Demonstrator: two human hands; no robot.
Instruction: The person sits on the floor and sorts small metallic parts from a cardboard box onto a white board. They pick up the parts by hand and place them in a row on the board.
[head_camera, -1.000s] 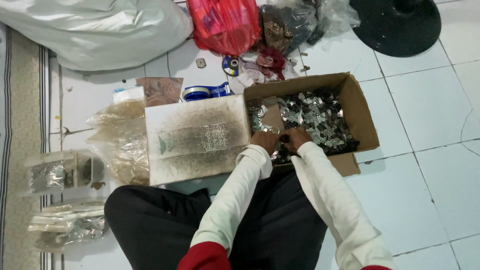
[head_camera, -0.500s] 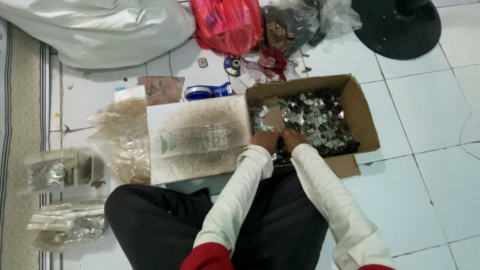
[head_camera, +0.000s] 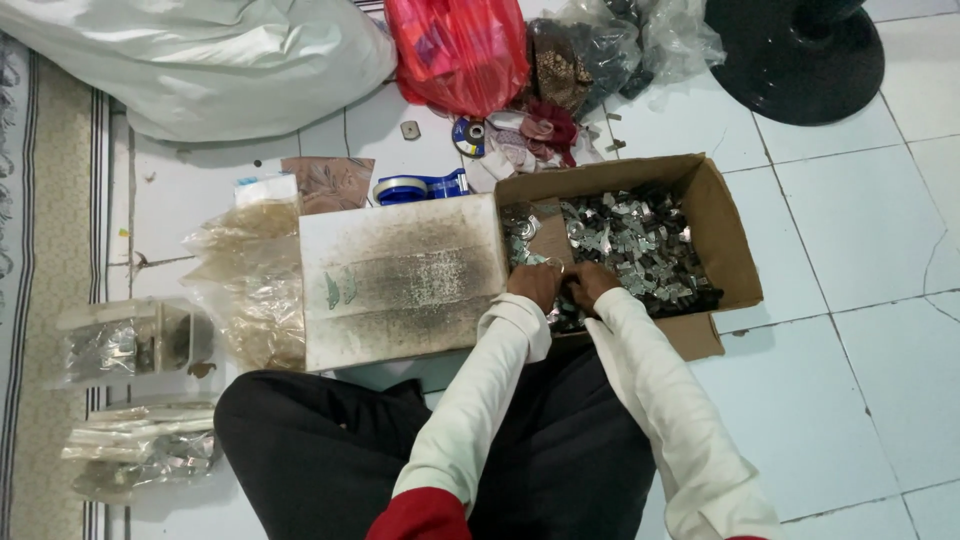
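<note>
Hands meet at the near edge of the cardboard box (head_camera: 725, 235): my left hand (head_camera: 534, 283) and right hand (head_camera: 592, 282) curl closed, fingertips pinching small metal pieces (head_camera: 630, 235) inside it.

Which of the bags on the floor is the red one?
The red plastic bag at top centre, between the big white sack and the clear bags of metal parts.

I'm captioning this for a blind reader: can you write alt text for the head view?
Seen from above, a seated person's left hand and right hand meet over small metal parts in an open cardboard box on a white tiled floor. A stained white board lies beside the box, with plastic bags to its left.
</note>
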